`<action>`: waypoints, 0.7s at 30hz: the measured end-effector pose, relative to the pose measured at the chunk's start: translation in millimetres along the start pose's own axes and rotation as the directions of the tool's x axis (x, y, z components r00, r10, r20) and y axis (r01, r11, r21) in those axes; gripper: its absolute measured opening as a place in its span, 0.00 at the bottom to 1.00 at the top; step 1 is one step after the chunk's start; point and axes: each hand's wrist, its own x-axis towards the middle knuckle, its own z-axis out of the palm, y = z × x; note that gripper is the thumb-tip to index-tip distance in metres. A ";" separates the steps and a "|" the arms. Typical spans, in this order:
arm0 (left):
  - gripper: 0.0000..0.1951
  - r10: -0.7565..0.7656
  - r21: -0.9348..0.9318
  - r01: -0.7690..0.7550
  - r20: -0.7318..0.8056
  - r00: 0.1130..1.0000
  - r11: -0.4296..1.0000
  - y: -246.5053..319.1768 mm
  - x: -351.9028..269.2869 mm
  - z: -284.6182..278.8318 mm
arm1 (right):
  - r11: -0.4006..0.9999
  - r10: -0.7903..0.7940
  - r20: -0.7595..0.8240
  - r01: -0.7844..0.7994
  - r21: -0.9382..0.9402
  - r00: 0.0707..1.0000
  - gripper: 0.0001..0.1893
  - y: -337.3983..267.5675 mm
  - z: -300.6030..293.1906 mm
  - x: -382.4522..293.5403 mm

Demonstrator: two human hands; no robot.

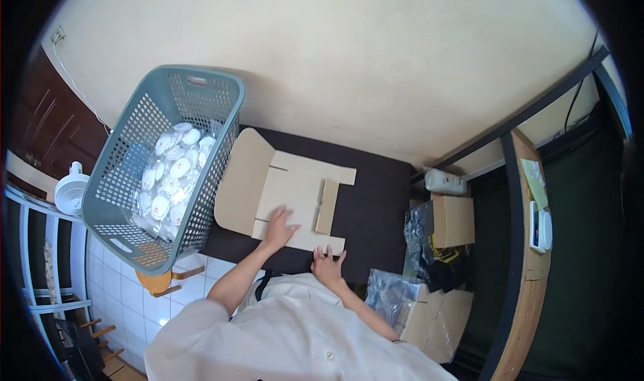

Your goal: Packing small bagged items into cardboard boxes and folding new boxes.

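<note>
An unfolded cardboard box blank (297, 183) lies on a dark-topped table (375, 212) in front of me. Its wide flap with rounded corners (245, 185) points left, and a narrow folded strip (327, 206) stands up along its right side. My left hand (279, 229) rests on the blank's lower part with the fingers spread and nothing held. At the near right edge of the cardboard, my right hand (328, 268) touches the tab (336, 242) with its fingertips, fingers apart.
Left of the blank stands a grey-green perforated plastic basket (198, 215) holding many bagged round white items (171, 174). Cardboard boxes (453, 222) and clear plastic wrapping (390, 293) sit at the right, beside a dark-framed wooden shelf (533, 280). A white fan (72, 192) is far left.
</note>
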 end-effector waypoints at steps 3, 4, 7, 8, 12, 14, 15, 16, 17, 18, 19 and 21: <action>0.23 -0.341 0.025 0.346 -0.102 0.934 0.938 23.0 -34.7 -37.1 | 0.995 0.100 0.056 -0.101 0.027 0.993 0.31 7.4 3.0 -7.8; 0.26 -0.313 0.134 0.360 -0.282 0.907 0.923 18.1 -52.9 -49.5 | 0.995 0.088 0.055 -0.090 0.029 0.995 0.31 4.0 0.8 -8.6; 0.22 -0.554 0.147 0.647 -0.399 0.731 0.748 -9.2 -67.8 -73.3 | 0.991 0.123 0.010 -0.124 0.046 0.992 0.25 4.7 -17.1 -3.8; 0.22 -0.550 0.153 0.650 -0.413 0.726 0.744 -22.2 -66.3 -77.7 | 0.986 0.131 -0.032 -0.126 0.109 0.991 0.25 3.5 -23.6 -6.6; 0.22 -0.520 -0.388 0.422 -0.193 0.832 0.819 -54.7 -38.5 -75.9 | 0.951 0.252 -0.192 -0.206 0.232 0.949 0.26 8.3 -45.4 -6.7; 0.22 -0.501 -0.337 0.436 -0.134 0.855 0.834 -47.4 -22.2 -72.1 | 0.939 0.272 -0.220 -0.209 0.273 0.937 0.28 18.0 -41.2 -4.2; 0.22 -0.494 -0.339 0.430 -0.127 0.860 0.837 -36.2 -17.0 -68.6 | 0.921 0.307 -0.239 -0.224 0.319 0.921 0.30 25.0 -34.0 -5.2; 0.21 -0.514 -0.382 0.441 -0.113 0.850 0.812 -23.0 -10.9 -66.5 | 0.918 0.319 -0.245 -0.234 0.321 0.916 0.30 30.0 -28.2 -6.1; 0.20 -0.535 -0.423 0.451 -0.097 0.840 0.786 -9.8 -6.0 -65.5 | 0.928 0.315 -0.270 -0.235 0.290 0.910 0.32 34.0 -21.8 -7.4; 0.20 -0.527 -0.421 0.446 -0.092 0.845 0.790 3.2 -1.8 -68.7 | 0.937 0.306 -0.293 -0.232 0.260 0.906 0.34 36.6 -18.5 -6.4; 0.20 -0.445 -0.382 0.377 -0.106 0.889 0.844 16.4 -2.1 -74.1 | 0.935 0.313 -0.293 -0.238 0.264 0.903 0.34 36.9 -19.6 -7.5; 0.20 -0.357 -0.335 0.303 -0.112 0.928 0.892 49.6 0.7 -88.6 | 0.945 0.292 -0.241 -0.240 0.223 0.925 0.36 37.0 -23.1 -8.3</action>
